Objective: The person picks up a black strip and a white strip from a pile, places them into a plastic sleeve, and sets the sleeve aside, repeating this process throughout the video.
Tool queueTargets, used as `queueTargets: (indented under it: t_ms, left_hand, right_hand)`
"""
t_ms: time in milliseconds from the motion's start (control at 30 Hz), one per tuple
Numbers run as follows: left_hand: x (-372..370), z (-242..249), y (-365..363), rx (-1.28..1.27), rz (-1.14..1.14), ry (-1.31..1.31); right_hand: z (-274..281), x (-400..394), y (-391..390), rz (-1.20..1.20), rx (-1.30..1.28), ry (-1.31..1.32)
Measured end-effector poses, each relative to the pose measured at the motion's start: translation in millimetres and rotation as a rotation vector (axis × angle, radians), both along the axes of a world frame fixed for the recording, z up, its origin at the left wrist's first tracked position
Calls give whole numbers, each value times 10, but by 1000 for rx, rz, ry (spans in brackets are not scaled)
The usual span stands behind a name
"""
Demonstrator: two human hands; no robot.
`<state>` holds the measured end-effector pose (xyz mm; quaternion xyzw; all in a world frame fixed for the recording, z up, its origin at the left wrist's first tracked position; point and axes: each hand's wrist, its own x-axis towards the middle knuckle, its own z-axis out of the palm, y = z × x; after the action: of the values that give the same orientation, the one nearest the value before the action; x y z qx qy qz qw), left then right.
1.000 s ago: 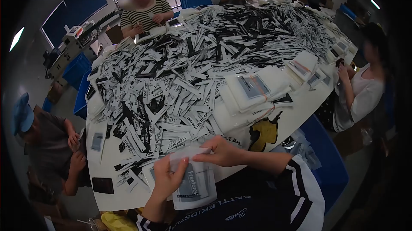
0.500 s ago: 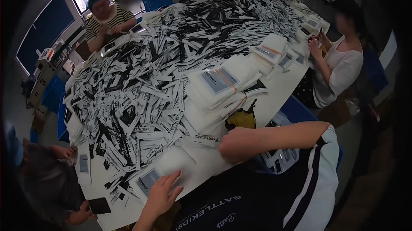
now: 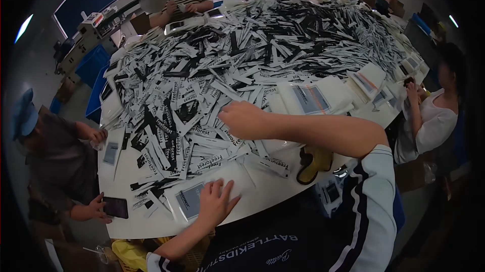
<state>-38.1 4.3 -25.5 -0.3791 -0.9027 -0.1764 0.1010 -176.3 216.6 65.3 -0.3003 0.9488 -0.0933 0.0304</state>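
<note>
My left hand (image 3: pixel 217 202) lies on a flat, clear-white plastic bag with a grey printed label (image 3: pixel 189 201) at the near edge of the table. Its fingers are apart and hold nothing. My right hand (image 3: pixel 243 120) is over the near side of a big heap of slim black and white printed sachets (image 3: pixel 202 90). Its fingers are curled in, and whatever they pinch is hidden. Just below it, several white sachets lettered "Freeforest" (image 3: pixel 212 162) lie loose.
Banded stacks of white bags (image 3: pixel 310 99) stand right of the heap. A yellow and black object (image 3: pixel 314 165) sits by the table edge. At the left, a person holds a phone (image 3: pixel 115 207). Other people sit around the table (image 3: pixel 129 229). Blue crates (image 3: pixel 92 63) stand at the left.
My right hand has moved from the table's front edge forward onto the sachet heap. My left hand stays on the labelled bag. The whole view has shifted with my head.
</note>
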Motion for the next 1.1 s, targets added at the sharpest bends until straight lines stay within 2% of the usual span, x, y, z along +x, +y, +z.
queueTargets:
  t_ms: [33,100,133,200,233,300,433,533,633,700,733,767,800,833,867,933,967,1033,1100]
  left_hand:
    - [-28,-87,8,0,24,-2]
    - [-76,-237,-32,264,29,-126]
    - [-99,-233,-40,261,41,-117]
    - [-76,-249,1,330,99,-90]
    - [-89,-250,-9,357,92,-102]
    - [-101,-236,8,371,115,-127]
    - [-106,-293,-44,446,107,-168]
    - [-119,-300,-35,454,115,-162]
    - [-119,-309,-43,484,128,-175]
    - [-126,-320,-53,491,120,-174]
    - [-135,-321,-54,486,114,-163]
    - [-130,-321,-54,494,115,-172]
    - [-133,-317,-52,491,116,-162]
    - [-135,-312,-52,487,116,-151]
    - [-141,-304,-58,492,111,-156]
    - [-128,-302,-48,484,130,-166]
    - [-126,-312,-42,489,124,-168]
    - [-126,-322,-51,485,128,-171]
    - [-131,-292,-46,483,133,-165]
  right_hand:
    - [-24,-212,-99,-73,-7,-19]
    - [-112,-595,-298,-23,-111,-31]
    - [-166,-734,-423,36,-156,-59]
    - [-383,-825,-670,218,-52,272]
    - [-495,-861,-770,223,39,285]
    - [-830,-1162,-842,207,195,427]
    - [-974,-1580,-767,-52,48,579]
    - [-789,-1704,-659,-77,78,528]
    - [-533,-1776,-578,-39,-194,408]
    - [-124,-1635,-583,-87,-338,114]
    - [43,-1536,-534,32,-468,-18]
    - [126,-1453,-515,30,-460,-26]
    - [188,-1386,-496,20,-431,-223]
    - [208,-1345,-479,7,-401,-417]
    - [41,-1415,-421,94,-413,-483]
    - [-20,-1248,-400,20,-469,-681]
    - [-165,-1297,-370,89,-430,-579]
    - [-181,-1235,-375,-75,-258,-476]
    - [-204,-1200,-384,-127,-280,-521]
